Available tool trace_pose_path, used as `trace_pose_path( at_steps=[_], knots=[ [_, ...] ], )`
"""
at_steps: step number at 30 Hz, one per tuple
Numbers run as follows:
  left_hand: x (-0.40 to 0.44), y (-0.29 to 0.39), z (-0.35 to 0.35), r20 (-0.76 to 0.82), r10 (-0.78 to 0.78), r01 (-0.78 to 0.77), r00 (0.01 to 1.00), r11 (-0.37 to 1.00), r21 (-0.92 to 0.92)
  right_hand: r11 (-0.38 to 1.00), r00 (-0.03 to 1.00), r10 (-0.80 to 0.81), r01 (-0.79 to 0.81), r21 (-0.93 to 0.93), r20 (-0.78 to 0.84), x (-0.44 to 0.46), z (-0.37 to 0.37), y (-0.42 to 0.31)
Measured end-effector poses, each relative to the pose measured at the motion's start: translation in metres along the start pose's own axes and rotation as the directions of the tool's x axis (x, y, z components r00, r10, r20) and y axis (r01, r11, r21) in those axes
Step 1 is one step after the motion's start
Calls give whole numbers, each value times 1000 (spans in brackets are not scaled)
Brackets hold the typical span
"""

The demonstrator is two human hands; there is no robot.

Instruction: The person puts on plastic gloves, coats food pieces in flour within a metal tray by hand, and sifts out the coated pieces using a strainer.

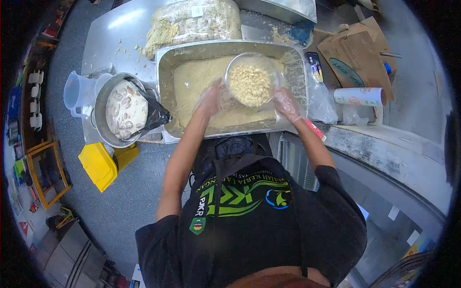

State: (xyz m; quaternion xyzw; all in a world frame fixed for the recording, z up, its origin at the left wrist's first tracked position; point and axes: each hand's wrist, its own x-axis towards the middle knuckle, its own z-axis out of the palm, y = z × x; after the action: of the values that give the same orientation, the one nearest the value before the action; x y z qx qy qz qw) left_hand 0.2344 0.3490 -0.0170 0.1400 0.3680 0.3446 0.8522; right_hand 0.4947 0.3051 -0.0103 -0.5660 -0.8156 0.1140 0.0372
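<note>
My right hand (287, 104), in a clear plastic glove, grips the right edge of a round sieve (232, 98) that holds pale, lumpy flour crumbs (249, 82). The sieve is blurred and sits above a large rectangular metal tray (230, 48). Fine, pale flour (192, 77) covers the tray's bottom. My left hand (209, 100), gloved too, is beside the sieve's left edge with fingers stretched out; it is smeared, and whether it touches the rim I cannot tell. Left of the tray, a metal pot (99, 108) holds pieces in a white, milky liquid (126, 108).
A big flour-dusted plastic bag (206, 24) lies behind the tray. A clear measuring jug (77, 93) stands left of the pot, above a yellow bin (98, 165). To the right are a phone (314, 66), a cardboard box (353, 53) and a white roll (357, 96).
</note>
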Motion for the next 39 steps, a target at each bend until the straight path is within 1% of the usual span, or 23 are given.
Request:
trace_pose_path(
  at_steps=[2, 5, 8, 9, 10, 11, 12, 14, 15, 17, 18, 20, 23, 26, 27, 30, 31, 32, 33, 34, 36, 37, 39],
  knots=[
    [1, 7, -7, -87, -145, 144, 986, 989, -15, 1000, 1000, -26, 26, -14, 11, -3, -3, -13],
    [6, -3, -12, 84, 137, -146, 987, 983, 115, 1000, 1000, 2, -2, -12, 28, -2, 9, -17],
    [-3, 2, -2, -175, 13, 24, 984, 978, 207, 1000, 999, -11, 10, -28, -40, 6, 6, -17],
    [-5, 0, -1, -155, 24, 8, 988, 979, 204, 997, 998, -50, 48, -62, -32, 7, 11, -19],
    [-2, -1, -4, -105, 3, 10, 995, 992, 123, 992, 996, -86, 84, -91, -20, 6, 12, -28],
    [1, -6, -9, -54, -22, 24, 998, 999, 42, 984, 995, 56, -41, -172, 84, 5, 0, -48],
    [4, -9, -13, 0, -44, 44, 999, 998, -37, 992, 998, 41, -34, -117, 53, 4, 6, -37],
    [9, -8, -20, 17, -89, 87, 996, 993, 78, 1000, 1000, 17, -17, -15, -17, 9, 13, -5],
    [11, -7, -23, 25, -106, 101, 994, 986, 133, 999, 999, 41, -42, -30, -3, 5, 14, -6],
    [19, -15, -27, 29, 32, -36, 999, 982, 184, 995, 996, 83, -81, -58, 21, 3, 0, -24],
    [20, -21, -31, 31, 93, -98, 995, 973, 211, 999, 1000, 3, -4, -51, -16, 2, 2, -23],
    [22, -21, -37, 45, 48, -57, 998, 969, 240, 988, 984, -151, 146, -52, -100, 0, 6, -13],
    [6, -10, -23, -2, 64, -60, 998, 941, 332, 994, 996, 85, -85, -65, 11, 8, 9, 2],
    [2, -10, -16, -32, 160, -135, 987, 912, 387, 991, 989, -110, 102, -87, -100, -6, -9, -37],
    [3, -12, -16, -28, 194, -168, 981, 902, 397, 999, 1000, 3, -3, 48, -10, -2, -5, -32],
    [-3, 0, -12, 68, 120, -138, 990, 893, 429, 991, 989, 130, -128, -26, 71, 5, 4, -2],
    [-3, 0, -15, 80, 191, -191, 978, 676, 712, 993, 990, 114, -110, -49, 86, 4, 1, -9],
    [-2, 0, -21, 112, 253, -203, 961, 372, 906, 993, 990, 98, -91, -70, 100, 1, -4, -23],
    [-3, -3, -25, 158, 290, -172, 944, 22, 985, 993, 989, 88, -77, -87, 119, -3, -6, -32],
    [-3, -3, -25, 62, 278, -130, 959, 233, 964, 999, 998, 41, -40, -25, 51, -5, 0, -25],
    [0, -5, -23, -106, 188, -33, 976, 612, 790, 996, 995, -30, 38, 85, -94, -9, 19, -2],
    [-3, -5, -17, -63, 188, -62, 980, 589, 805, 982, 985, 170, -170, 85, 8, 0, 16, -2],
    [-13, 0, -8, 12, 192, -108, 981, 497, 861, 999, 999, -23, 22, -28, -29, -9, 12, -16]
  ],
)
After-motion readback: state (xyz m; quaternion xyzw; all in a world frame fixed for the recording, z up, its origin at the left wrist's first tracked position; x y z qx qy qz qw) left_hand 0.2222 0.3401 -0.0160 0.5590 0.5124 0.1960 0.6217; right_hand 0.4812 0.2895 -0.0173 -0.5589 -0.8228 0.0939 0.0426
